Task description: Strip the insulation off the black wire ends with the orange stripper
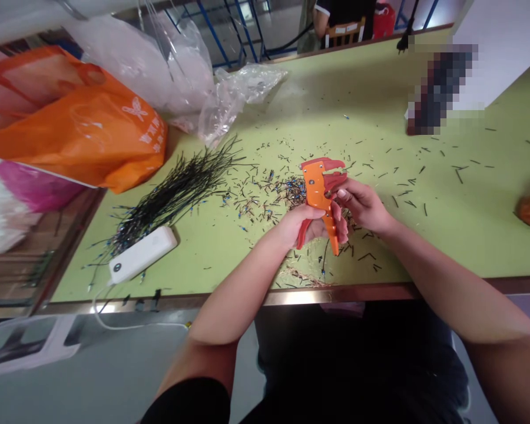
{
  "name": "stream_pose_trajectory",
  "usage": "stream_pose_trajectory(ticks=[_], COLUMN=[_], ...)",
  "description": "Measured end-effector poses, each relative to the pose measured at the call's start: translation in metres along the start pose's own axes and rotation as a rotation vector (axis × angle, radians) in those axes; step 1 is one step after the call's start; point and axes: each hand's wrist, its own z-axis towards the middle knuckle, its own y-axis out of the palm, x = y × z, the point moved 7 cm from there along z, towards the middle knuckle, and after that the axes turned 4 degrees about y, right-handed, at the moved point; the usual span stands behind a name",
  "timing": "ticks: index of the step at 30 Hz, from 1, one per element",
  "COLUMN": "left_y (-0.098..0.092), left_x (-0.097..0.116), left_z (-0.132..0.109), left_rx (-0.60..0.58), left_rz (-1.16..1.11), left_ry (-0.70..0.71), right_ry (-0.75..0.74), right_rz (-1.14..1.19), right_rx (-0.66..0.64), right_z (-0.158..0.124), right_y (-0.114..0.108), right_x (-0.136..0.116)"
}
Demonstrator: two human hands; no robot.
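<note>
Near the front edge of the pale green desk [424, 247], the left hand [307, 227] clenches the handles of an orange plastic wire stripper [317, 188]. The right hand [364, 206] bunches its fingertips against the tool's head; whether they pinch anything is unclear.

Orange wire stripper [318, 191], red head uppermost, handles pointing down, held upright above the littered table [468, 235]

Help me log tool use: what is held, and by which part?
The left hand has its grip on the handles of the orange wire stripper; the right hand touches its head.
</note>
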Motion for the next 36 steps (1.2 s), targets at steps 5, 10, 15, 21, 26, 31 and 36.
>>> stream_pose_trajectory(ticks=[5,10,15,21,26,31,36], left_y=[-0.002,-0.002,-0.001,-0.007,-0.004,-0.001,0.002], left_x=[-0.004,-0.006,-0.007,-0.005,-0.007,-0.009,-0.008], left_z=[0.001,0.000,0.001,0.001,0.001,0.000,0.001], left_rx=[-0.005,0.007,-0.008,0.033,-0.001,0.005,-0.006], left_rz=[-0.028,-0.023,-0.033,-0.087,-0.046,-0.043,-0.046], left_ry=[-0.021,-0.021,-0.019,-0.005,-0.026,-0.035,0.002], right_ry=[-0.068,-0.127,-0.190,-0.172,-0.158,-0.155,-0.249], right_rz=[-0.068,-0.142,-0.197,-0.240,-0.282,-0.296,-0.347], right_rx=[0.023,0.037,0.077,0.162,0.145,0.126,0.142], right_z=[-0.001,-0.002,-0.004,-0.008,-0.007,-0.006,-0.007], right_y=[-0.002,0.000,-0.001,-0.006,0.000,0.003,0.003], right_x=[-0.005,-0.010,-0.015,-0.019,-0.017,-0.013,-0.018])
